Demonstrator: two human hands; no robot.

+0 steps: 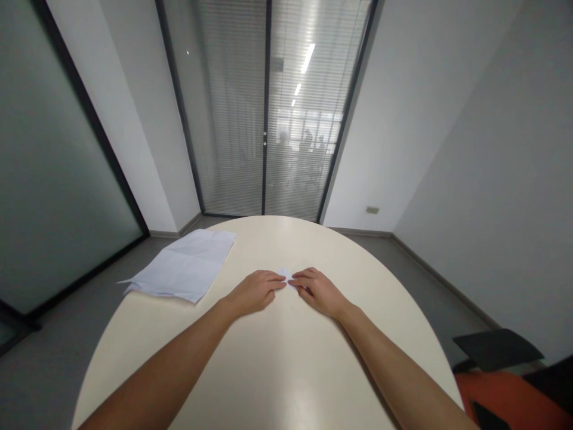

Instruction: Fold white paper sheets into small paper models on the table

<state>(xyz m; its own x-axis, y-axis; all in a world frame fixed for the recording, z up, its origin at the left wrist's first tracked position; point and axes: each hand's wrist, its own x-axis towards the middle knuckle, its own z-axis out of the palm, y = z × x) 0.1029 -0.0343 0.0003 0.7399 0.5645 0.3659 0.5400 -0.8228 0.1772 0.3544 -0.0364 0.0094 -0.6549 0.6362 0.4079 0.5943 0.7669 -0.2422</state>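
A small piece of white paper [285,273] lies on the pale table between my two hands, mostly covered by fingers. My left hand [254,291] comes in from the left, its fingers drawn together and pressed on the paper's left side. From the right, my right hand [320,292] holds the opposite side, with bent fingers and the thumb tucked near the index finger. The fingertips of both hands almost meet over the paper. Its exact shape and any folds are too small and hidden to make out.
Several large creased white sheets [183,263] lie at the table's left, one corner jutting past the edge. The oval table [277,364] reaches toward a glass partition with blinds [228,131]. An orange chair with a black armrest [505,394] stands at the lower right.
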